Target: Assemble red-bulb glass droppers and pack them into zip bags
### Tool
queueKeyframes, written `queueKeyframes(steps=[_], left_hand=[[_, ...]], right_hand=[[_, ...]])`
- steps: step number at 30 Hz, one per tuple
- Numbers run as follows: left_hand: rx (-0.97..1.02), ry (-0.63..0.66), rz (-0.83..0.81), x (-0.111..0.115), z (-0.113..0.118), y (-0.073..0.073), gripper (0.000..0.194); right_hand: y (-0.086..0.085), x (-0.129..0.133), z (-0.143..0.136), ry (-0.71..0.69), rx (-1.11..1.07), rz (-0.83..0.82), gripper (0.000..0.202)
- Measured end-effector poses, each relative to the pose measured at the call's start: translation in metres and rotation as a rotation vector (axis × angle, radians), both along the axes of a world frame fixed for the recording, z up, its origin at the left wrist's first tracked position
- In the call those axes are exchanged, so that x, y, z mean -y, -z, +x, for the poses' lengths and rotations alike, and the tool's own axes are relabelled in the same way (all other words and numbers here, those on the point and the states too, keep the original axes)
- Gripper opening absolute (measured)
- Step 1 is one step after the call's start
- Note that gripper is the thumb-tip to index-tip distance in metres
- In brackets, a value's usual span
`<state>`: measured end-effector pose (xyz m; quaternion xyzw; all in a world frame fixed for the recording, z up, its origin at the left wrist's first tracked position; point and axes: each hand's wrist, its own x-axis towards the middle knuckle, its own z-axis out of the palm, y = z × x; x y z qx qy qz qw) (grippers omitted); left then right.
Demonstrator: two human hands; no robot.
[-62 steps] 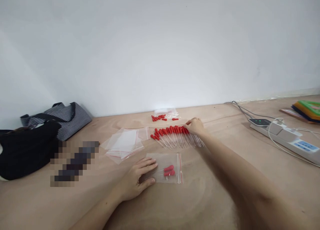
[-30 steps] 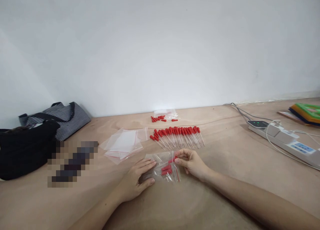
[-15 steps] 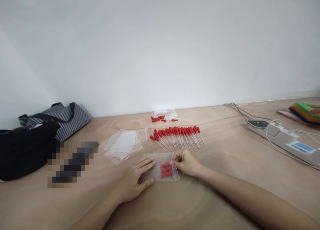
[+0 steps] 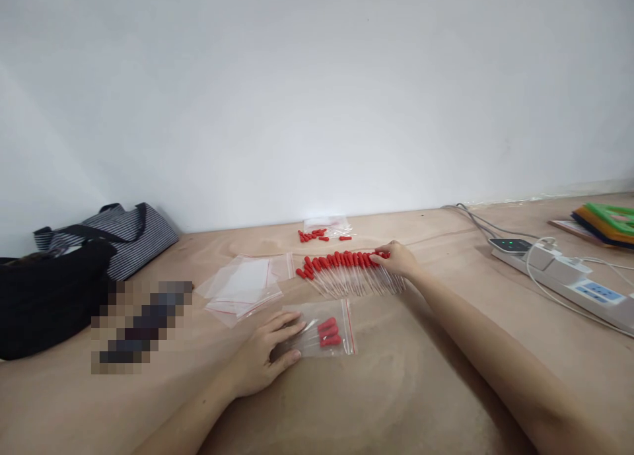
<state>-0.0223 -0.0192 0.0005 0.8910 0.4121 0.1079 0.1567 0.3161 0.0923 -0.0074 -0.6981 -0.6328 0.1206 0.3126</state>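
Head view: the left hand [image 4: 265,357] lies spread, fingers and thumb at the left end of a clear zip bag [image 4: 327,310] with red-bulbed droppers [image 4: 329,332] inside. The right hand [image 4: 397,260] is at the right end of a fanned row of droppers [image 4: 341,260], thumb and finger bent around a red bulb; whether they're pinching it, I can't tell. Left of that row lie flat clear bags [image 4: 245,280]; behind it, loose red bulbs [image 4: 312,235]. Well off to the right sits a power strip [image 4: 567,277].
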Motion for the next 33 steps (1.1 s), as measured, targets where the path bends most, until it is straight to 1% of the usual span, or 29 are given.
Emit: queueKeyframes(steps=[5,9,13,17,20,22,23,25,28,30,33], left_hand=[[-0.024,0.014,0.017,0.000,0.002,-0.002,0.041],[-0.024,0.010,0.024,0.000,0.002,-0.003,0.042],[0.003,0.020,0.039,0.000,0.000,0.000,0.040],[0.005,0.023,0.036,0.000,-0.001,0.002,0.041],[-0.002,0.022,0.034,0.000,-0.001,0.002,0.041],[-0.007,0.019,0.032,-0.001,0.000,0.001,0.041],[-0.008,0.020,0.031,-0.001,0.000,0.001,0.042],[-0.004,0.020,0.030,-0.001,0.001,0.000,0.043],[0.002,0.011,0.028,0.000,0.001,-0.001,0.046],[-0.004,0.004,0.020,0.001,0.002,-0.002,0.047],[-0.004,-0.012,0.015,0.002,0.002,-0.004,0.050]], right_hand=[[0.012,-0.006,-0.012,0.022,-0.013,0.000,0.020],[0.014,-0.007,-0.018,0.076,-0.065,0.012,0.013],[0.006,-0.002,-0.017,0.115,-0.147,0.052,0.010],[-0.006,0.013,-0.014,0.069,-0.279,0.093,0.017],[-0.007,0.033,-0.020,-0.008,-0.460,0.123,0.027],[-0.003,0.049,-0.030,-0.122,-0.726,0.136,0.031],[0.001,0.057,-0.036,-0.159,-0.826,0.121,0.033],[0.009,0.069,-0.047,-0.148,-0.958,0.092,0.037],[0.018,0.078,-0.060,-0.061,-1.106,0.044,0.040],[0.021,0.080,-0.065,-0.016,-1.192,0.018,0.039],[0.023,0.084,-0.072,-0.019,-1.306,-0.057,0.035]])
